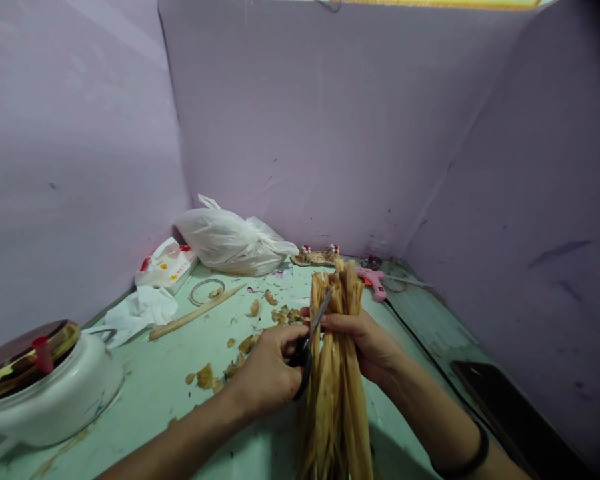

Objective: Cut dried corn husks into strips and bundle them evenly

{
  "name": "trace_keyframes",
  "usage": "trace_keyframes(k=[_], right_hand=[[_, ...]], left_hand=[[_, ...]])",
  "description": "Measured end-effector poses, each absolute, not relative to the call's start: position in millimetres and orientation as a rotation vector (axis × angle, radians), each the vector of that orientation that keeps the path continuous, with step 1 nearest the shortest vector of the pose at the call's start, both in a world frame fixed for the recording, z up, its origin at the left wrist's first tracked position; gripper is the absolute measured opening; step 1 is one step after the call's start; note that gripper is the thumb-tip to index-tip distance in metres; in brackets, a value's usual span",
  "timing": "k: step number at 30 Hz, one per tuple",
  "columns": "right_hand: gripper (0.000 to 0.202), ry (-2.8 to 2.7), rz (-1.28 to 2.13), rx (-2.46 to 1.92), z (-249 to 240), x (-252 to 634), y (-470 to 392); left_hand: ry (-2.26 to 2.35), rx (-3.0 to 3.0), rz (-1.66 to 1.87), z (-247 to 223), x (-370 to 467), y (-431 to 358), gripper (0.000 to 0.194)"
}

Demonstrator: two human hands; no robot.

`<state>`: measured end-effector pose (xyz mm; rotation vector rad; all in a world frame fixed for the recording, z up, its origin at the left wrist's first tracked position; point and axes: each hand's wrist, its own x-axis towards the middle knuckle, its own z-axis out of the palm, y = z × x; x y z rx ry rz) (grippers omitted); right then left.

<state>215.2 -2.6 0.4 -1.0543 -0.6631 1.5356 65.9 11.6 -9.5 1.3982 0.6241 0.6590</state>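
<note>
Head view: my left hand (267, 373) has its fingers closed on the black handles of scissors (305, 357), while my right hand (375, 343) grips a bundle of dried strips (336, 400) at the near centre of the green table (150, 380). Gathering looks done, but the top ends are uneven and no tie is visible; whether the blades are parted, I cannot tell. Brown scraps (205, 377) lie to the left, a pink glue gun (376, 284) at far right

2 hands (273, 370) (367, 343), 1 pr scissors (318, 319), 1 bag (225, 241).
</note>
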Motion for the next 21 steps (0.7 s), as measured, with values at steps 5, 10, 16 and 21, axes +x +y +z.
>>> trace_keyframes(k=[5, 10, 16, 21], right_hand=[[0.020, -0.702, 1.598, -1.018, -0.1, 219.2, -2.4], [0.031, -0.820, 1.490, -1.095, 2.8, 224.2, -3.9], [0.029, -1.195, 1.387, -1.259, 10.7, 205.6, -11.6], [0.024, -1.296, 1.309, -1.342, 11.1, 195.2, -14.1]], left_hand=[[0.628, 1.445, 0.651, -10.4, 63.2, 13.4, 0.021], [0.927, 1.355, 0.839, 10.2, 42.5, 31.4, 0.037], [0.940, 1.207, 0.857, 13.2, 42.0, 34.3, 0.050], [0.881, 1.087, 0.878, 6.9, 52.1, 25.9, 0.054]])
